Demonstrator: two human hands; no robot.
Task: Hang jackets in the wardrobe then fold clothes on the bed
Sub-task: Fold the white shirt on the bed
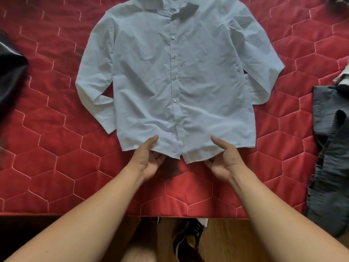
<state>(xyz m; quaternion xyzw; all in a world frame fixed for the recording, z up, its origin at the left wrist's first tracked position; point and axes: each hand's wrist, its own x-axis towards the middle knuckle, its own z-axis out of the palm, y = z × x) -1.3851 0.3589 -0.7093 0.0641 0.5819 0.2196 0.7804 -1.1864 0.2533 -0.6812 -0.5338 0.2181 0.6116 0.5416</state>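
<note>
Head view. A red quilted bed cover [56, 157], stitched in a pale hexagon pattern, fills most of the field; a strip of wooden floor [222, 235] shows below its near edge.

One light blue long-sleeved shirt [198, 72] lies flat on the cover, front side up and buttoned. Its collar points away from the person and its hem lies nearest. The fabric is finely creased all over. Five pale buttons can be counted down the centre placket. Both sleeves are bent at the elbow, so the cuffs turn inward toward the body of the shirt.

Two hands are in view, both at the hem, one on either side of the placket. The left hand [149, 159] has its thumb laid on top of the fabric and its fingers curled beneath the hem edge, pinching it. The right hand [224, 159] mirrors this grip, thumb on top and fingers curled under. The whole shirt extends away from the hands, and its split front corner hangs between them.

Also present are one black garment [11, 72] at the left margin and one dark grey garment [330, 148] draped over the right edge of the bed. One dark shoe [187, 241] rests on the floor.
</note>
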